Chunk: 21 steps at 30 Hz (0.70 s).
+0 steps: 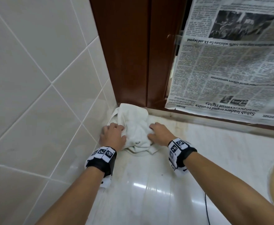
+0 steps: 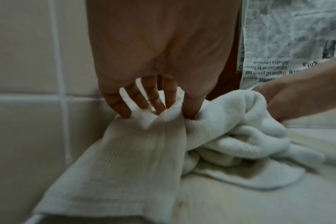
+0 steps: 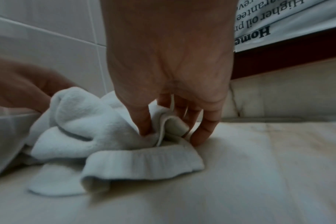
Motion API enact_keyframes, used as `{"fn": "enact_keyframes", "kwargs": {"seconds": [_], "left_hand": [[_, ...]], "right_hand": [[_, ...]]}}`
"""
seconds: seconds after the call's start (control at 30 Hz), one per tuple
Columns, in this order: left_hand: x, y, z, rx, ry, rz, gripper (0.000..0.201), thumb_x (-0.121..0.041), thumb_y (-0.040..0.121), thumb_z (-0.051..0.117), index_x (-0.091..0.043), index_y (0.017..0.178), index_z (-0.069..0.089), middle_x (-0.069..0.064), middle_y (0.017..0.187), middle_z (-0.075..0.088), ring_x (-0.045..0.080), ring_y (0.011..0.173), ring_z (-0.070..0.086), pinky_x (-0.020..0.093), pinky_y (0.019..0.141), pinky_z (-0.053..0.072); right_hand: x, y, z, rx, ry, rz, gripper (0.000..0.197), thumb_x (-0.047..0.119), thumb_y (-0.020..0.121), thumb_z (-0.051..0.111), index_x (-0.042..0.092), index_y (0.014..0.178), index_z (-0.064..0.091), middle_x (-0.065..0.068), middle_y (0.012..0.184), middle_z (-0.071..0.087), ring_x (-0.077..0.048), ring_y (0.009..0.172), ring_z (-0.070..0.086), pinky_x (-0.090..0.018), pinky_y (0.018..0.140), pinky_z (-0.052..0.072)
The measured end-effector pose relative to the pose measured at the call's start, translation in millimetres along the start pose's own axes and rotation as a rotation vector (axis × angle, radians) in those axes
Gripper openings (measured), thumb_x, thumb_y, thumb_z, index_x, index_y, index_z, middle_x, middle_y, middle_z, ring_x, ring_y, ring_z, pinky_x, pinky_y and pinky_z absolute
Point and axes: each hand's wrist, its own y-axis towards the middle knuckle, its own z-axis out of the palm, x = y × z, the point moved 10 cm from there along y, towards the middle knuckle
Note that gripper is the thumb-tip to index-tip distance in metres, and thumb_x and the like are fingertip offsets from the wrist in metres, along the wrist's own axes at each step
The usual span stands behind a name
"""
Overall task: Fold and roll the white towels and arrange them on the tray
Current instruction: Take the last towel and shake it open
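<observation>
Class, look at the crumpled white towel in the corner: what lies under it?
The towel rests on the pale stone counter, gripped by the left hand and right hand. Whatever sits beneath its bunched middle is covered.

White towel (image 1: 134, 127) crumpled, unfolded, on counter in wall corner.

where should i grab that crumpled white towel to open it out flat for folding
Probably by its hemmed edge, one hand at each end, coming from above. The towel lies bunched in the counter corner; the banded hem shows nearest you. The left hand already pinches a ridge near the wall side, the right hand a fold at the other side. Pulling apart should spread it.
</observation>
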Motion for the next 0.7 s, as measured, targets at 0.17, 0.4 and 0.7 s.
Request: {"fn": "enact_keyframes", "kwargs": {"seconds": [0.17,0.4,0.7], "left_hand": [[2,-45,11,0.084,-0.289,0.047,0.014,-0.023,0.088,0.068,-0.025,0.101,0.067,-0.003,0.117,0.06,0.022,0.109,0.058,0.035,0.094,0.046],[-27,-166,18,0.235,-0.475,0.191,0.017,-0.026,0.085,0.075,-0.029,0.084,0.059,-0.01,0.086,0.064,0.008,0.081,0.058,0.02,0.073,0.045],[-61,-328,11,0.41,-0.557,0.417,0.022,-0.022,0.078,0.084,-0.013,0.077,0.063,-0.013,0.069,0.062,-0.004,0.058,0.053,0.011,0.06,0.041]], "right_hand": [[2,-61,17,0.066,0.034,-0.086,0.024,0.028,0.093,0.064,0.014,0.079,0.051,-0.002,0.081,0.054,-0.02,0.076,0.049,-0.031,0.064,0.03],[-24,-209,30,0.018,0.252,-0.045,0.027,0.034,0.086,0.072,0.022,0.074,0.05,0.005,0.069,0.052,-0.011,0.062,0.045,-0.027,0.06,0.036],[-12,-419,51,-0.096,0.32,0.039,0.029,0.039,0.081,0.078,0.026,0.075,0.052,0.011,0.064,0.05,-0.003,0.055,0.041,-0.018,0.056,0.035]]}}
